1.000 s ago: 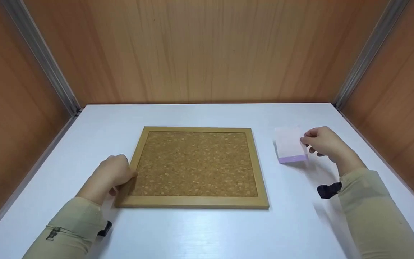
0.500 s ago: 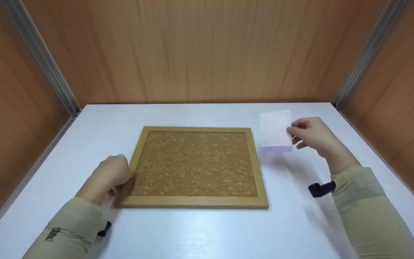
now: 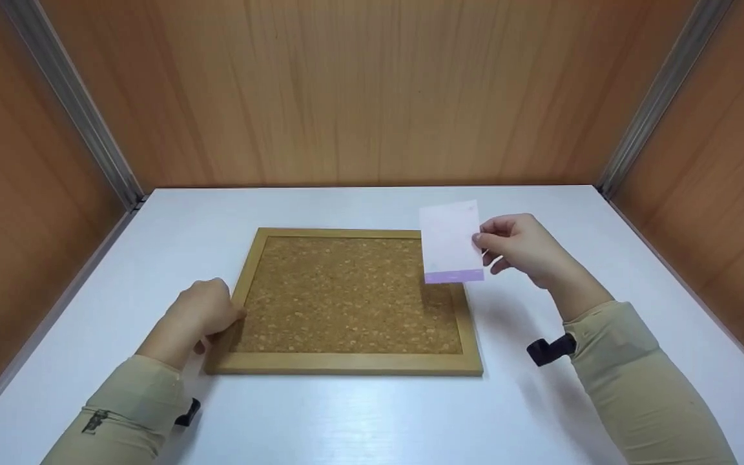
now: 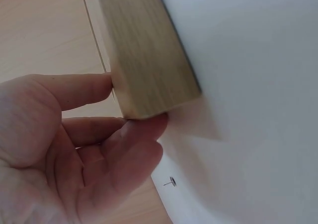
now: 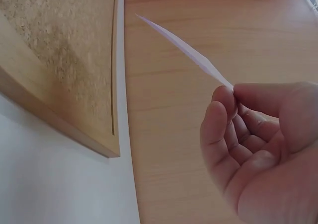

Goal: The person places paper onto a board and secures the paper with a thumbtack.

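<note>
- Pinching pale pink card (image 3: 451, 237) by its right edge between thumb and fingertips of right hand (image 3: 517, 244), other fingers bent in right wrist view
- Holding card in mid-air, apart from corkboard (image 3: 340, 297), hiding the board's far right corner in head view
- Showing lilac strip (image 3: 454, 277) along lower end of card, plain pale face above it
- Seen nearly edge-on in right wrist view: same card, slanting away from the fingertips
- Casting a dark shadow (image 3: 436, 297) on the cork just below card
- Clamped with left hand (image 3: 203, 307) on near left part of the wooden frame (image 3: 346, 363), thumb against its edge, fingers at the corner in left wrist view
- Placed well apart: left hand at board, right hand on card
- Lying on white tabletop (image 3: 372, 420): corkboard, long side toward the person; cannot tell whether the gripped corner sits fully down
- Visible near left hand, left wrist view only: small metal pin (image 4: 171, 182)
- Covering both forearms: olive-beige sleeves (image 3: 643, 387), black pieces (image 3: 551, 350) at the wrists
- Enclosing tabletop: wood-grain panels (image 3: 372, 90), grey metal strips (image 3: 75, 103) at the back corners
</note>
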The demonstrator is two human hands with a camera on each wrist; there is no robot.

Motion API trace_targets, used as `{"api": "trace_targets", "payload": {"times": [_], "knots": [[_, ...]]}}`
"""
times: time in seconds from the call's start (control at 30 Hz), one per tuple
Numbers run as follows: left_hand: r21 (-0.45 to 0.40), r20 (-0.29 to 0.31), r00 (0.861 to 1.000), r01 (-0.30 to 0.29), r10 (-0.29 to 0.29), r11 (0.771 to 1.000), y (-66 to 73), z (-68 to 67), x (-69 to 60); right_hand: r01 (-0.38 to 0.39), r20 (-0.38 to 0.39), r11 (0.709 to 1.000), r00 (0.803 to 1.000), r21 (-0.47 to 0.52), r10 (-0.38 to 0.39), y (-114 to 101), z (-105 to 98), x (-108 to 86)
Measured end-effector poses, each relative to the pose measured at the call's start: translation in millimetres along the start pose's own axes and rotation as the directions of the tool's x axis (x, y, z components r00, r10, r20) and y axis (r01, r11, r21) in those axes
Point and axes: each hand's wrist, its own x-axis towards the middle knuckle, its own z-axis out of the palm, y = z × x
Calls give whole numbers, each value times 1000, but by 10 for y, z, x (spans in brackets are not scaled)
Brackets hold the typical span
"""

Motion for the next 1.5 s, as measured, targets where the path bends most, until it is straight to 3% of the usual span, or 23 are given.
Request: {"api": "trace_targets", "payload": {"times": [0.47, 1.03, 1.3, 1.5], "knots": [[14, 7, 1000, -25, 25, 1000, 6, -20, 8, -117, 108, 982, 989, 147, 101, 116, 374, 90], [11, 14, 1000, -13, 13, 1000, 9, -36, 8, -246, 195, 959, 957, 144, 216, 358, 577, 150], [10, 15, 1000, -12, 12, 1000, 14, -40, 11, -271, 215, 959, 945, 85, 248, 459, 638, 125], [15, 11, 1000, -18, 18, 1000, 18, -43, 4, -242, 184, 964, 948, -112, 260, 468, 670, 103]]}}
